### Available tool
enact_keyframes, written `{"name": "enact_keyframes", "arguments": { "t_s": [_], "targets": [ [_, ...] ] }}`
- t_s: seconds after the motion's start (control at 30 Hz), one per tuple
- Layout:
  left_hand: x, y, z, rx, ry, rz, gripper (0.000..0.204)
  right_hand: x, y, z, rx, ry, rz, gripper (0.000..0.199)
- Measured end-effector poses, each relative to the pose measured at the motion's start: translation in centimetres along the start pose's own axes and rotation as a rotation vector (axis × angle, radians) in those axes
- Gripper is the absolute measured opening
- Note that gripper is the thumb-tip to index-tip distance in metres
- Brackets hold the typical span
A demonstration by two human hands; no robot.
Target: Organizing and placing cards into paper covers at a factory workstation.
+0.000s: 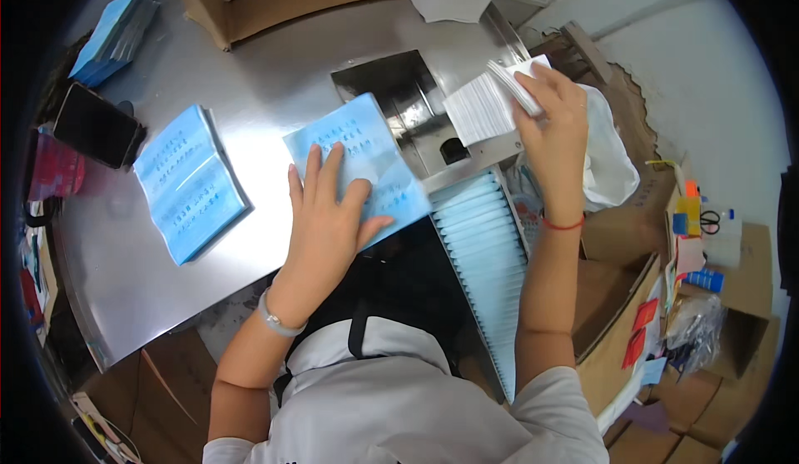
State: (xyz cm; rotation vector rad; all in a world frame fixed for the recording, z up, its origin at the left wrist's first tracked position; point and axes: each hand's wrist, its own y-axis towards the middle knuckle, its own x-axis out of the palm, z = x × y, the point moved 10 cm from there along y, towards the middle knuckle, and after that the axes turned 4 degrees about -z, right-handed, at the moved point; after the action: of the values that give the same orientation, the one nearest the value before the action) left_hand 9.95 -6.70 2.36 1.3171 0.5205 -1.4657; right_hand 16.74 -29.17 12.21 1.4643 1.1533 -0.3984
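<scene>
Head view: a light blue packet (359, 158) is seen lying flat on the steel table (250, 81), pressed down under the left hand (329, 210), whose fingers are spread open and flat across its near half rather than closed around it. The packet's long axis runs diagonally, from its far-left corner down to a near-right corner that overhangs the table's edge beside the row of stacked blue packets (487, 248) in the tray on the right. Its printed face is turned up.

A sheaf of white sheets (491, 102) is held up by the right hand (553, 123), with the thumb and fingers pinched shut on the sheaf's far-right end. The sheaf fans out to the left and slightly near from the grip, so its free end points toward the blue packet's far-right edge. It hangs above the dark rectangular opening (408, 106) let into the table, just beside the packet but apart from it.

The relation that matters is thus a short gap: the white sheets lie to the right and a little farther off than the packet, with the right hand already on them and the left hand nearer the packet. The two long axes stand nearly at a right angle.

A second blue packet stack (187, 183) lies well apart to the left, near a dark phone (96, 127).
</scene>
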Motion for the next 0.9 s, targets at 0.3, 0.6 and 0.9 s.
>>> {"name": "enact_keyframes", "arguments": {
  "t_s": [0.3, 0.6, 0.9],
  "targets": [
    [-1.6, -1.3, -4.1, -0.119, -0.177, -0.134, 0.044, 9.9, -8.7, -15.4, -0.407, 0.156, -0.375, 0.029],
    [-1.2, -1.0, -2.1, -0.100, -0.006, -0.103, 0.056, 0.8, -2.4, -5.2, 0.000, 0.113, 0.100, 0.026],
    [0.8, 3.7, -0.9, 0.159, 0.117, -0.227, 0.069, 1.7, -1.5, -2.0, 0.117, -0.168, -0.050, 0.026]
  ]
}}
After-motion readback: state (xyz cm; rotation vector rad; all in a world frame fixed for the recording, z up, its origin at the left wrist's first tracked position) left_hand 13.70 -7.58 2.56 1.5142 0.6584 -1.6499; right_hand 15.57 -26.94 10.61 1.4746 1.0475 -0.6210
